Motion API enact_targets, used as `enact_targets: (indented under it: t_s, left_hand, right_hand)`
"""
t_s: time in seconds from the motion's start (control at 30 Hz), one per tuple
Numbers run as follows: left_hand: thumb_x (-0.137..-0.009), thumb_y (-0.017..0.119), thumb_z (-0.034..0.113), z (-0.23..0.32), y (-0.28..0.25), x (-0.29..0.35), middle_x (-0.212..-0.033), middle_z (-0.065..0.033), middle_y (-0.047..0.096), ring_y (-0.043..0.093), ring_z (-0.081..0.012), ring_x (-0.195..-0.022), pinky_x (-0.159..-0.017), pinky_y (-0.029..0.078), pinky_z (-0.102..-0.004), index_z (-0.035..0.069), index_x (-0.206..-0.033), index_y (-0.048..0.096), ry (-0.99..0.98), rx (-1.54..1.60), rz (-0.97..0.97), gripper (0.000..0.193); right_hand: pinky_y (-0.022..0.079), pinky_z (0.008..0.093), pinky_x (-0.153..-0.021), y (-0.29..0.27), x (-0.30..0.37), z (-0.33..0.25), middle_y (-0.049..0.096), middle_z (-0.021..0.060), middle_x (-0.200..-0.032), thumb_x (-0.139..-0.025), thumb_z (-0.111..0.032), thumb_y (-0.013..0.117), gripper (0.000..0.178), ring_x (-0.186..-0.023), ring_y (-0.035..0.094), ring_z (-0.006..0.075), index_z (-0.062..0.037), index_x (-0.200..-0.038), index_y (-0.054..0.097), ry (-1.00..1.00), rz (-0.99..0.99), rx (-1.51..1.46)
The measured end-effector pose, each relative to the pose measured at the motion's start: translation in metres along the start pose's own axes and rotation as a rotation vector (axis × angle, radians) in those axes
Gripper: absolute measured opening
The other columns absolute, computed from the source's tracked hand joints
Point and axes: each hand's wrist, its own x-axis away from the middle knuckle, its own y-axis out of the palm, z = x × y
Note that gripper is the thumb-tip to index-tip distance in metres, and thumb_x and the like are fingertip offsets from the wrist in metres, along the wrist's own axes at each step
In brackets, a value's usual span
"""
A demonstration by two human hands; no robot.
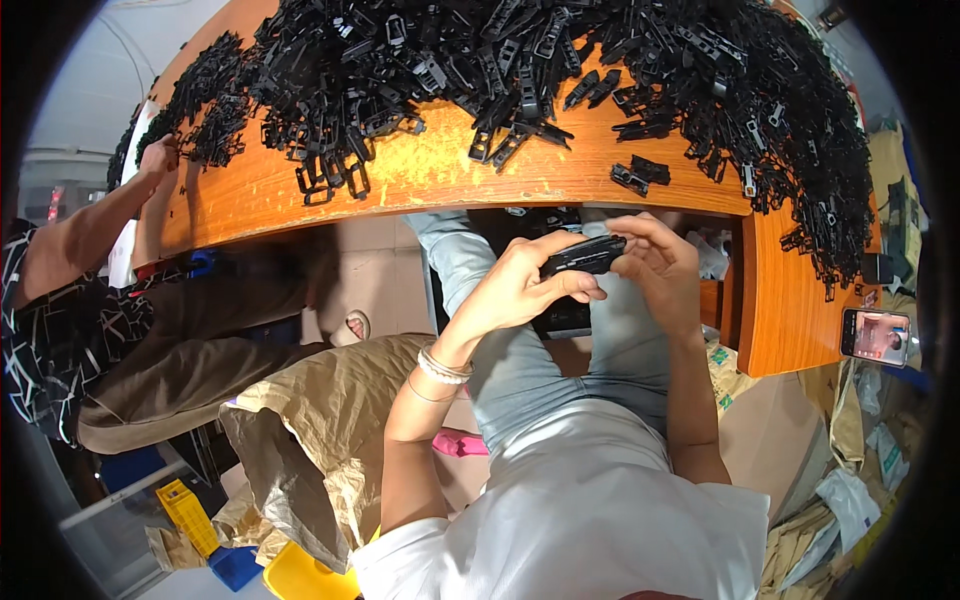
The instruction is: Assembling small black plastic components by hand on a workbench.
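Above my lap, just off the table's front edge, my left hand (533,283) is wrapped round a black plastic part (578,258), long and narrow. Its thumb lies along the near side of the part. My right hand (660,268) meets the part's right end with thumb and fingertips, pinching there. Whether the part is one piece or several stacked together, I cannot tell. Beyond my hands, a small group of similar black plastic parts (640,174) lies near the table edge. Large heaps of black plastic parts (420,60) cover the far side of the wooden table (430,160).
A co-worker's hand (158,157) reaches to the heap at the left. A phone (876,335) stands by the table's right end. An open brown paper sack (330,390) stands left of my legs, near a yellow crate (188,515). Plastic bags (845,505) lie lower right.
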Motion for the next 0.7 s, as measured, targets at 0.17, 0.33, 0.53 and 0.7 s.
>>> enact_targets:
  t_s: [0.17,0.33,0.53,0.7]
  left_hand:
    - [-0.075,0.064,0.018,0.011,-0.042,-0.008,-0.071,-0.0113,0.063,0.060,-0.0181,-0.065,-0.060,0.046,-0.0291,-0.003,-0.092,0.059,0.158,-0.529,0.243,0.027]
    - [-0.065,0.058,0.001,0.007,-0.129,-0.028,-0.080,-0.0146,0.054,0.055,-0.0307,-0.066,-0.054,0.044,-0.0381,0.002,-0.090,0.055,0.305,-1.543,0.950,0.025]
    - [-0.065,0.057,0.000,0.019,-0.145,-0.028,-0.076,-0.0122,0.050,0.053,-0.0296,-0.065,-0.054,0.043,-0.0375,0.002,-0.082,0.060,0.338,-1.559,0.965,0.017]
    - [-0.068,0.062,0.002,0.006,-0.127,-0.022,-0.084,-0.0121,0.049,0.051,-0.0272,-0.075,-0.063,0.042,-0.0347,0.004,-0.085,0.061,0.376,-1.498,0.984,0.016]
  right_hand:
    - [0.042,0.0187,-0.054,0.003,0.006,0.018,0.051,0.0053,-0.084,-0.074,0.004,0.058,0.026,-0.066,0.052,0.0085,0.0012,-0.100,0.058,0.030,-0.070,0.153]
    - [0.048,0.0216,-0.063,0.014,0.010,0.030,0.053,0.0119,-0.095,-0.081,-0.001,0.051,0.025,-0.078,0.058,0.0142,0.0043,-0.105,0.055,0.063,-0.035,0.138]
    - [0.045,0.0202,-0.057,-0.001,0.011,0.024,0.055,0.0088,-0.086,-0.081,-0.002,0.052,0.017,-0.070,0.057,0.0116,0.0055,-0.095,0.059,0.079,-0.019,0.159]
    - [0.039,0.0181,-0.053,-0.022,-0.004,0.016,0.054,0.0042,-0.078,-0.081,-0.003,0.054,0.010,-0.059,0.050,0.0081,0.0030,-0.086,0.060,-0.154,0.382,0.521]
